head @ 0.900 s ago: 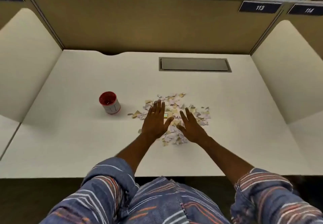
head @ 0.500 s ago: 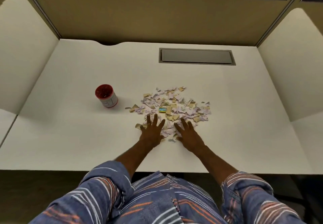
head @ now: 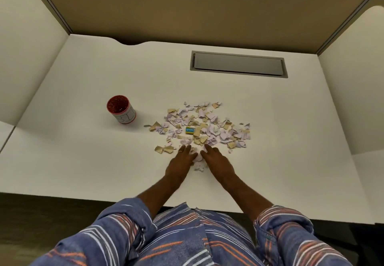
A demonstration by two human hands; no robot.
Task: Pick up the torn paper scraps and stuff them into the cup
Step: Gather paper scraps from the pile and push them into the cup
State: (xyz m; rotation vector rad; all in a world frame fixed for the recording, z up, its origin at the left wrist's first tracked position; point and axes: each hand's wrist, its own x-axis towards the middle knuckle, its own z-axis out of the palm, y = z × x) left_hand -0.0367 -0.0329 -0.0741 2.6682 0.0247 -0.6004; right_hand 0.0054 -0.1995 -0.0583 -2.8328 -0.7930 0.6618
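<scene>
A pile of torn paper scraps [head: 204,125], pale lilac and tan, lies spread on the middle of the white desk [head: 83,162]. A small white cup [head: 121,109] with a red rim and red inside stands upright to the left of the pile. My left hand [head: 180,163] and my right hand [head: 216,162] lie flat on the desk at the near edge of the pile, fingers straight and angled toward each other, with a small clump of scraps [head: 198,158] caught between them. A small blue-and-yellow label piece [head: 190,130] sits within the pile.
A grey recessed hatch [head: 239,64] is set into the desk behind the pile. Tan partition walls [head: 187,10] close off the back and both sides. The desk's front edge runs just above my striped sleeves.
Both hands have slid back toward me across the pile and drawn closer together, dragging a small clump of scraps to the near edge. The camera has tilted down.
</scene>
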